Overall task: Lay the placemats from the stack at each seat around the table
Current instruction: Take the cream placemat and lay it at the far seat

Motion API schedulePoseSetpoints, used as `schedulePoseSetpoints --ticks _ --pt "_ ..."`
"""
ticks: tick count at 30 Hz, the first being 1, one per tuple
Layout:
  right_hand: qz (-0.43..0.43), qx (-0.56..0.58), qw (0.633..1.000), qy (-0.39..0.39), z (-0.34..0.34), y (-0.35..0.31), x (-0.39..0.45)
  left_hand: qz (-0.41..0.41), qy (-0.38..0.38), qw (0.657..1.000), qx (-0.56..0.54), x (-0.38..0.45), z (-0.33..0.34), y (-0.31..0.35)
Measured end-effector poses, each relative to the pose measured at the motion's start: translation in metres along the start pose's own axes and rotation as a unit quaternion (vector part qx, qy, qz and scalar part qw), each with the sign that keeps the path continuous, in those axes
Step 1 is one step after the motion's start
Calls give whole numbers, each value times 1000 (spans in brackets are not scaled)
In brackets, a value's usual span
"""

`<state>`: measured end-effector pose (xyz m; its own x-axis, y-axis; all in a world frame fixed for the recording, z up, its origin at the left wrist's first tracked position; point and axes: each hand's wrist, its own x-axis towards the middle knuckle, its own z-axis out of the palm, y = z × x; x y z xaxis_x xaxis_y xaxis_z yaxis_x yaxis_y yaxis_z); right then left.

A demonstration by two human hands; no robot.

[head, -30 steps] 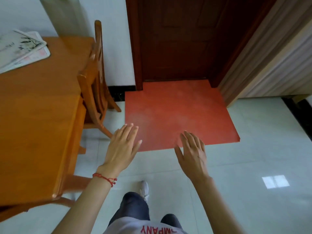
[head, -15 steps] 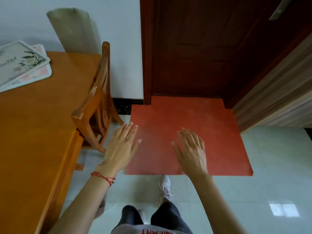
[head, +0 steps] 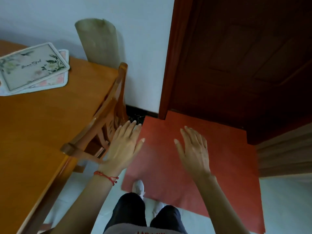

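I see the stack of placemats [head: 33,68] lying on the desk [head: 50,125] at its far corner, none visibly laid at the chair [head: 108,119]. My left hand [head: 123,146] and right hand [head: 194,149] hover flat-fingered, holding nothing; distribution appears largely pending.

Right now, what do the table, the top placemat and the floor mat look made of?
Orange-brown rectangular table: wood, glossy varnish, judging by its sheen and faint grain. Floral-printed top placemat on the stack: stiff and flat with a smooth matte face, maybe coated board or plastic; unclear. Red floor mat: looks like felt or short-pile fabric, matte and without shine.
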<state>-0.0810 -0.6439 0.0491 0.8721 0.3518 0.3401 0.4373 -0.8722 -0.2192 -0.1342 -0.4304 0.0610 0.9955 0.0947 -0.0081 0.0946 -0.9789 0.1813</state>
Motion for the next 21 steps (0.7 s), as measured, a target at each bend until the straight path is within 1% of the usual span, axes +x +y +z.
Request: schedulePoseSetpoints --ticks 5,7,13,17,21 --pt "-21 -3 1000 11 24 -5 61 -7 15 1000 -1 53 -7 -22" --pt "-21 -9 999 23 33 -9 88 -13 22 1000 -5 78 -11 -35" --pt "-24 2 999 28 57 -32 171 -20 36 999 7 146 -29 -76" --pt "-38 0 999 28 70 -45 215 -25 40 999 22 181 -38 -99" --pt "-62 4 998 30 80 -55 252 -50 41 997 30 203 -45 -119"
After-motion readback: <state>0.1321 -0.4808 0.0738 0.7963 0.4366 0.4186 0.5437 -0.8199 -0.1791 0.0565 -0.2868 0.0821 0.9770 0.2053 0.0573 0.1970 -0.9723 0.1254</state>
